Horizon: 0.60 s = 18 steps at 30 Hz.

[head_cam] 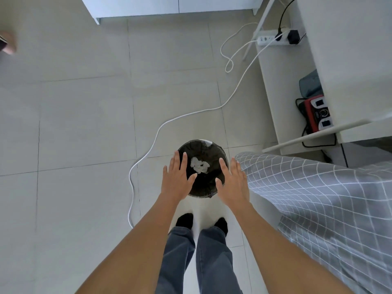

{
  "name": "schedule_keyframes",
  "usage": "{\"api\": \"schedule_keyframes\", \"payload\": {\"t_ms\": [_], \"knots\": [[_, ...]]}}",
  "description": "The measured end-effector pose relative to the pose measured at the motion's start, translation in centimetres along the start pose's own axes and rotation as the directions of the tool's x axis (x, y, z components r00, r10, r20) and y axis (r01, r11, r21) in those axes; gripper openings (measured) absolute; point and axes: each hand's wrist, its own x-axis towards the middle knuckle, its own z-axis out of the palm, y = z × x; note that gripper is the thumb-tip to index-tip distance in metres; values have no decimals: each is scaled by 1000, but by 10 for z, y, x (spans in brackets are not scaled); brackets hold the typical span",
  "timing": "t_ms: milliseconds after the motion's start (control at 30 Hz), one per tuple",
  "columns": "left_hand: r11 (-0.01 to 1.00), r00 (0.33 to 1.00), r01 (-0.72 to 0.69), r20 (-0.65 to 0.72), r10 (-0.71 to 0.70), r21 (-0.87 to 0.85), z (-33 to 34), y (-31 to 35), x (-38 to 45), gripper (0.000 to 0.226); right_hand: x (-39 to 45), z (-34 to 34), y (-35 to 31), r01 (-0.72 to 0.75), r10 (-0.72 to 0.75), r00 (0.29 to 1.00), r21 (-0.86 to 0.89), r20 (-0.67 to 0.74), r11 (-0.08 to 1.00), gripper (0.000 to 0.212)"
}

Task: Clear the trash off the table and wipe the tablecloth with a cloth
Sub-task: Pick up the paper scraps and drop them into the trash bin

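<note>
Two bare hands, the left hand (pixel 177 179) and the right hand (pixel 233 183), hover flat with fingers spread and grasping nothing above a round bin (pixel 203 183) lined with a black bag on the tiled floor (pixel 84 124). Crumpled white paper (pixel 199 165) lies inside the bin. Just right of it hangs the grey checked tablecloth (pixel 318 198) draping the surface.

pale tiled floor (pixel 84 124) carries black-lined trash bin (pixel 203 185), white cable (pixel 152 143) snaking across, white power strip (pixel 273 40) near wall.
</note>
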Motion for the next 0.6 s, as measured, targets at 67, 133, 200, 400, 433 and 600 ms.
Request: {"api": "schedule_keyframes", "payload": {"t_ms": [67,133,200,400,433,600], "knots": [[999,999,-24,-24,24,27,-21,6,-10,73,-10,-19,-6,-4,3,1000,-5,-29,1000,64],[997,997,-51,-54,54,54,-44,16,-21,71,-18,-40,-11,0,-2,998,-31,-60,1000,61],[995,993,-77,-78,83,70,-66,29,-32,69,-26,-64,-14,-7,2,996,-59,-88,998,59],[966,973,-172,-120,197,191,-123,71,-60,60,-60,-145,-17,-57,44,980,-64,-194,996,61],[956,965,-191,-135,224,220,-132,78,-64,59,-68,-156,-15,-68,55,976,-58,-211,996,62],[896,919,-290,-164,359,335,-171,121,-78,57,-109,-194,5,-149,139,955,-21,-262,989,62]]}}
